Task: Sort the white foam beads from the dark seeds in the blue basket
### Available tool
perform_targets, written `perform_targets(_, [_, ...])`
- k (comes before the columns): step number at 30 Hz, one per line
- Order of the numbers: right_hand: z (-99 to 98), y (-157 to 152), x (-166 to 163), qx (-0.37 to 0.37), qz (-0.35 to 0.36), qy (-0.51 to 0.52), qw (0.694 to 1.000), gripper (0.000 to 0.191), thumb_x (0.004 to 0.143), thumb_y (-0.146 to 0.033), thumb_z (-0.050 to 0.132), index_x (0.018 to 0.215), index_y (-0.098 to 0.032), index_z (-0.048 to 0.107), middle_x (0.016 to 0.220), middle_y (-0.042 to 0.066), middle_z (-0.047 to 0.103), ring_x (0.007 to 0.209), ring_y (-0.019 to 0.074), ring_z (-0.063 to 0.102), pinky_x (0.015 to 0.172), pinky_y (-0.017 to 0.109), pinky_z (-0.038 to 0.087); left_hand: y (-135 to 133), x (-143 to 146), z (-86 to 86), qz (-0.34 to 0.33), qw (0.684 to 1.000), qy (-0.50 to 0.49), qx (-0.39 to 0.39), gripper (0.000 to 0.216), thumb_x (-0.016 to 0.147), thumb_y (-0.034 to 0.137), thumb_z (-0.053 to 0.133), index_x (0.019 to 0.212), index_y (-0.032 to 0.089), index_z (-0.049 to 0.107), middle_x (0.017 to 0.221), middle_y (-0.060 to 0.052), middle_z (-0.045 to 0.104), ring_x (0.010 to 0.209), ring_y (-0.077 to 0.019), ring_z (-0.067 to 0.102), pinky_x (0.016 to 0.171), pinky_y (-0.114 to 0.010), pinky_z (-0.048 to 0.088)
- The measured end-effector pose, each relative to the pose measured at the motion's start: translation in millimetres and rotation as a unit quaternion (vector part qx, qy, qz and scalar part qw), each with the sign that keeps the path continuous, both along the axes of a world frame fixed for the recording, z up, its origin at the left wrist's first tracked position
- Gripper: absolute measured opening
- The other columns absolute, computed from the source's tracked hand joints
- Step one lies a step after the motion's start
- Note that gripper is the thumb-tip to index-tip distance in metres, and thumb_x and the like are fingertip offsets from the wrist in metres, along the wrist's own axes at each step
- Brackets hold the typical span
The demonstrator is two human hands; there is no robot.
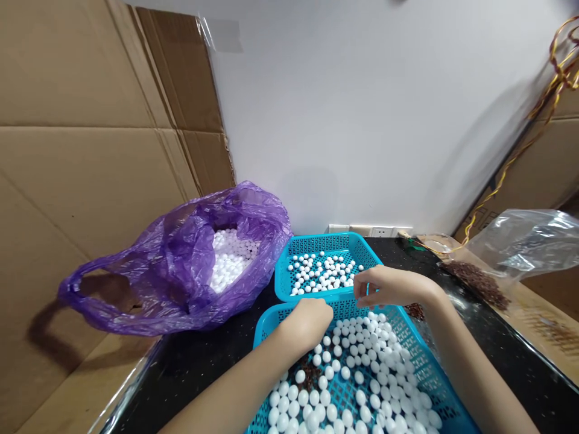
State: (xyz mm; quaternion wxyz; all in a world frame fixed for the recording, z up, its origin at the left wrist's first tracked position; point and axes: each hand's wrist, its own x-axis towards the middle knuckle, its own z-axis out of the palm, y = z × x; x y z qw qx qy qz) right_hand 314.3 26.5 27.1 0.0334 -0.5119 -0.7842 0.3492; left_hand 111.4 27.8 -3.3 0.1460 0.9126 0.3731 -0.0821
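A big blue basket [407, 337] sits closest, on the black shiny table [194, 367]. It is plastic with lots of little holes. Many small white balls [362, 386] lie in it, round and smooth, with some brown bits [310, 375] mixed in. The balls look very light and would roll away easily, so it seems best to pinch one softly from the sides with two fingertips.

The left hand [307, 322] is curled down in the far end of this basket, touching the balls. I cannot tell if its grip has a ball in it. The right hand [384, 286] hangs over the far rim, fingers pinched together, maybe on something tiny, but that is hidden.

Just behind is a smaller blue basket [316, 244] with fewer white balls. To the left, a soft, crinkly purple bag [172, 265] holds a heap of them. On the right lies a clear bag [529, 241] by a pile of brown pieces [479, 282]. Cardboard [90, 150] and a white wall [362, 120] stand behind.
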Motion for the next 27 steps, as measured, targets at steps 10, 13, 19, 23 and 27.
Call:
perform_targets(10, [-17.2, 9, -9, -0.199, 0.061, 0.012, 0.978, 0.024, 0.077, -0.028, 0.063, 0.098, -0.02, 0.07, 0.088, 0.003, 0.071, 0.073, 0.0154, 0.068, 0.05, 0.018, 0.054, -5, 5, 13.4, -0.099, 0.992, 0.06, 0.056, 0.018, 0.075, 0.006, 0.052, 0.075, 0.014, 0.068, 0.073, -0.008, 0.069, 0.069, -0.0251, 0.066, 0.056, -0.028, 0.045])
perform_targets(13, [-26.0, 14, -11, -0.221, 0.064, 0.01, 0.973, 0.022, 0.078, -0.025, 0.061, 0.096, -0.019, 0.071, 0.087, 0.003, 0.072, 0.075, 0.0149, 0.068, 0.052, 0.016, 0.053, -5, 5, 13.4, -0.124, 0.989, 0.036, 0.069, 0.018, 0.079, 0.011, 0.052, 0.084, 0.017, 0.067, 0.077, -0.006, 0.069, 0.072, -0.0232, 0.066, 0.058, -0.027, 0.046])
perform_targets(19, [-41.4, 17, -16, -0.259, 0.054, 0.012, 0.964, 0.015, 0.074, -0.027, 0.067, 0.085, -0.02, 0.073, 0.071, -0.001, 0.07, 0.061, 0.0111, 0.066, 0.053, 0.017, 0.053, -1, 4, 14.2, -0.144, 0.986, 0.004, 0.078, 0.017, 0.082, 0.017, 0.05, 0.088, 0.019, 0.066, 0.08, -0.005, 0.068, 0.071, -0.0206, 0.065, 0.056, -0.025, 0.045])
perform_targets(23, [-41.7, 15, -20, -0.266, 0.048, 0.016, 0.962, 0.014, 0.067, -0.032, 0.075, 0.075, -0.021, 0.073, 0.061, -0.004, 0.066, 0.054, 0.0096, 0.063, 0.052, 0.018, 0.052, 0, 3, 14.1, -0.147, 0.986, -0.007, 0.076, 0.017, 0.082, 0.019, 0.05, 0.088, 0.02, 0.065, 0.081, -0.004, 0.068, 0.07, -0.02, 0.064, 0.055, -0.025, 0.043])
perform_targets(27, [-38.9, 14, -23, -0.257, 0.06, 0.008, 0.964, 0.018, 0.056, -0.029, 0.081, 0.071, -0.022, 0.073, 0.055, -0.006, 0.063, 0.05, 0.0089, 0.059, 0.049, 0.016, 0.048, 0, 3, 14.8, -0.146, 0.987, -0.008, 0.07, 0.015, 0.078, 0.018, 0.051, 0.084, 0.018, 0.064, 0.075, -0.004, 0.067, 0.065, -0.0198, 0.063, 0.05, -0.024, 0.04])
